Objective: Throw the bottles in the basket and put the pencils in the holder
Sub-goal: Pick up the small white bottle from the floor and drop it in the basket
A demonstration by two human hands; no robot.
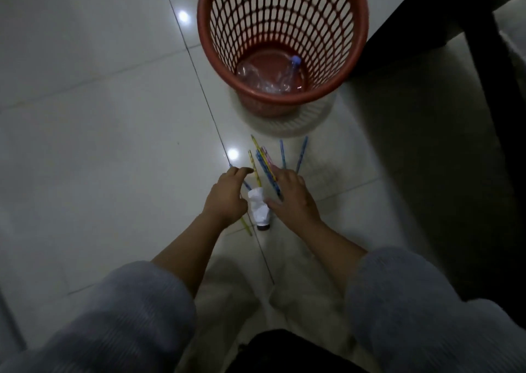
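Note:
A red slatted basket (pixel 281 8) stands on the tiled floor, with a crushed clear bottle with a blue cap (pixel 287 74) lying at its bottom. Several coloured pencils (pixel 263 162) lie scattered on the floor in front of it. A small crumpled white tube-like bottle with a dark cap (pixel 259 209) lies between my hands. My left hand (pixel 226 199) hovers just left of it with fingers curled and apart, over a blue pencil. My right hand (pixel 293 199) rests just right of it, fingers spread over the pencils. No pencil holder is in view.
A dark table top and leg (pixel 484 59) stand at the right, close to the basket. Glossy pale floor tiles (pixel 99 145) stretch out to the left. My grey sleeves and knees fill the bottom of the view.

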